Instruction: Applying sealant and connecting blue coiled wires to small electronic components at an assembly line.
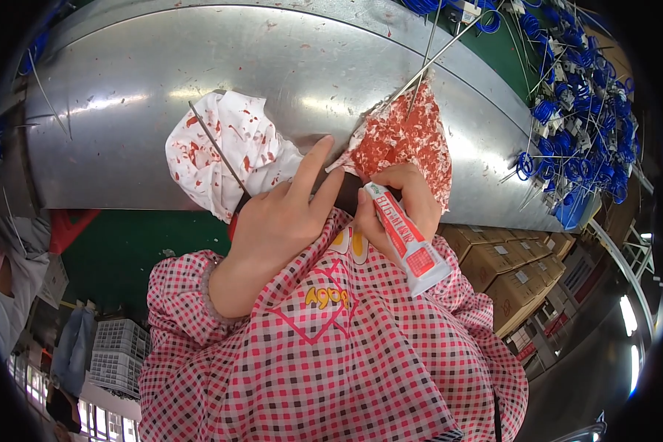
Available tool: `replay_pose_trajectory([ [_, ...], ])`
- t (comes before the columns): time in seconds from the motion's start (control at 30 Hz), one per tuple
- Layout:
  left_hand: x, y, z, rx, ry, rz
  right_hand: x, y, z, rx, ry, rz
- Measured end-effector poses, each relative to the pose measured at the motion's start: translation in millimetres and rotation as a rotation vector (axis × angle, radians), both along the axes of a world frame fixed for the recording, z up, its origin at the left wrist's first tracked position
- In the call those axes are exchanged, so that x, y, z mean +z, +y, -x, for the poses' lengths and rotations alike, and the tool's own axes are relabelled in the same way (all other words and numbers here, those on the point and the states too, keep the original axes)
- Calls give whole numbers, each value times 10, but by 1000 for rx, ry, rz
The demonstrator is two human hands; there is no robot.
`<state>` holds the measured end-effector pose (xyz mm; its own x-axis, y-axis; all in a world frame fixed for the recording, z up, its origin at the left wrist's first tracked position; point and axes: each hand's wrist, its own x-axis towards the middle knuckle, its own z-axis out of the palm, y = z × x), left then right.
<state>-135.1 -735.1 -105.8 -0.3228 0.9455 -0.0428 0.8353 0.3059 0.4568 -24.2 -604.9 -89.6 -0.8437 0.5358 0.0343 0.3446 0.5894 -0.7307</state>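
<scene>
My right hand (401,199) is closed round a white and red squeeze tube (405,239), whose flat end points down toward my apron. My left hand (280,217) is beside it, index and middle fingers stretched up and apart. A thin dark metal rod (217,147) runs from under the left hand up across a white rag (225,136) with red stains. The left hand seems to grip that rod, though its thumb and lower fingers are hidden. Beyond the right hand lies a crumpled sheet (401,140) thickly smeared with red paste; thin metal rods (423,70) rest on its top.
A curved, shiny metal surface (287,59) spans the far side. Many blue wire coils (567,132) with thin rods are heaped at the right. Cardboard boxes (516,272) stand below them. White crates (118,353) and another person's sleeve (22,272) show at the left.
</scene>
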Motion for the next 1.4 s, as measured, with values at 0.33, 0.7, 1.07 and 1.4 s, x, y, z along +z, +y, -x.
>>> replay_pose_trajectory([
  [0.33, 590, 32, 524, 619, -1660, -950, 302, 497, -102, -266, 631, 987],
  [0.7, 857, 749, -262, 489, -2512, -294, 690, 503, -129, -242, 1301, 733],
  [1.07, 978, 827, -643, 336, -2307, -291, 947, 368, -181, -191, 1340, 286],
  [1.4, 929, 912, -596, 344, -2523, -203, 888, 434, -226, -115, 1310, 296],
])
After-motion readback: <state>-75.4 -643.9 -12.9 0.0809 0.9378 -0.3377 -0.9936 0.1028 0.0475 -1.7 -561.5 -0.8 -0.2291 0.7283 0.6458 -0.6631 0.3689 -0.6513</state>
